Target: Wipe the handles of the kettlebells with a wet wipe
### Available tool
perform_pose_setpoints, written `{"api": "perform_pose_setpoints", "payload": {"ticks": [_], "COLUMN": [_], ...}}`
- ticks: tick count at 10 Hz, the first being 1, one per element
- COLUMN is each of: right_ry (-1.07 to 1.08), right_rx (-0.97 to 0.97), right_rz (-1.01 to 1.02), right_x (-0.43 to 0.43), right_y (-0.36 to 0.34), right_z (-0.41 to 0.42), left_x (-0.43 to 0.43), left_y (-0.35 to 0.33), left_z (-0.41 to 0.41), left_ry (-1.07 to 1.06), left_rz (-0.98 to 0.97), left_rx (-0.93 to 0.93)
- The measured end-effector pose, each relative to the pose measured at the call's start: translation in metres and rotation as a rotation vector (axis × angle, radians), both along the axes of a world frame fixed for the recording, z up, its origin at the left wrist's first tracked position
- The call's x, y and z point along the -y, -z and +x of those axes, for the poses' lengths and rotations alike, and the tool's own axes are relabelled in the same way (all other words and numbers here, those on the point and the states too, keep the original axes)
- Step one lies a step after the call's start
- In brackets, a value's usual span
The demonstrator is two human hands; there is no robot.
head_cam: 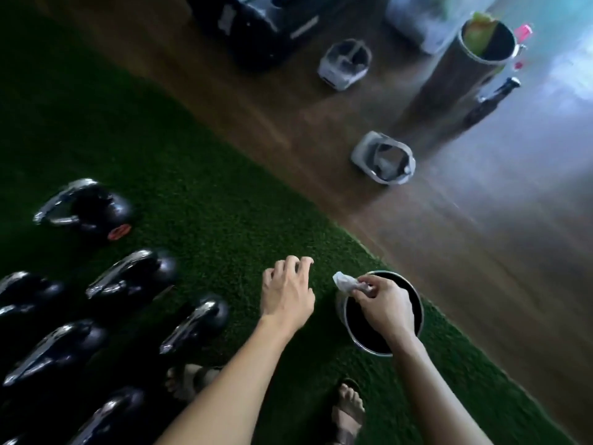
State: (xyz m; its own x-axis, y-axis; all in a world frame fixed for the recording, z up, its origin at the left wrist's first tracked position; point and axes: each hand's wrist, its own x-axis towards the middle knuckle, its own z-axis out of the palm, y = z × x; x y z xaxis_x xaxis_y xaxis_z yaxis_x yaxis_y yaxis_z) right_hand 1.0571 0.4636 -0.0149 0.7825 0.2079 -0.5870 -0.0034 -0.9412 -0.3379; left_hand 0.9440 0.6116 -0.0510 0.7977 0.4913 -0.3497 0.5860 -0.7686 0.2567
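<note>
The right hand (386,305) is held over a round metal bin (359,324), and a crumpled wet wipe (345,282) is pinched between its thumb and fingertips. The wipe is seen just above the far left edge of the bin's rim; whether it touches the rim cannot be told. The left hand (288,293) is stretched out beside the right one, a little to the left. Its fingers are loosely bent, nothing is held in it, and it is kept in the air over the green turf mat (224,194).

The bin is placed on the mat, near the edge where the mat meets the wooden floor (321,123). Two feet in sandals (348,409) are seen on the mat below the arms.

The kettlebells (134,277) are set in rows on the mat, well to the left of the hands; their bodies are black and their handles are shiny. One more kettlebell (86,210) is placed apart, farther up the mat, and a red mark is seen on it. No kettlebell is touched by either hand.

On the wooden floor, two small grey-white objects (383,157) and a tall metal cylinder (462,75) are seen, blurred.
</note>
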Motion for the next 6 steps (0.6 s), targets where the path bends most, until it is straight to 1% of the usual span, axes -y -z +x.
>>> {"api": "perform_pose_setpoints", "payload": {"ticks": [1, 2, 3, 4, 5, 6], "right_ry": [0.072, 0.13, 0.154, 0.151, 0.102, 0.058], "right_rx": [-0.027, -0.066, -0.145, -0.219, -0.27, -0.273], "right_rz": [-0.009, -0.04, -0.042, -0.004, 0.048, 0.069], "right_x": [0.066, 0.122, 0.162, 0.182, 0.186, 0.19], "right_y": [0.015, 0.045, 0.082, 0.119, 0.146, 0.165], "right_z": [0.013, 0.022, 0.028, 0.032, 0.036, 0.033], "left_x": [0.07, 0.134, 0.185, 0.212, 0.223, 0.229], "left_y": [0.008, 0.031, 0.065, 0.099, 0.112, 0.12], "left_z": [0.021, 0.038, 0.049, 0.059, 0.066, 0.067], "left_ry": [0.063, 0.065, 0.109, 0.11, 0.128, 0.163], "left_rz": [-0.009, -0.029, -0.04, -0.022, -0.017, 0.006], "left_rx": [-0.045, -0.08, -0.162, -0.235, -0.269, -0.286]}}
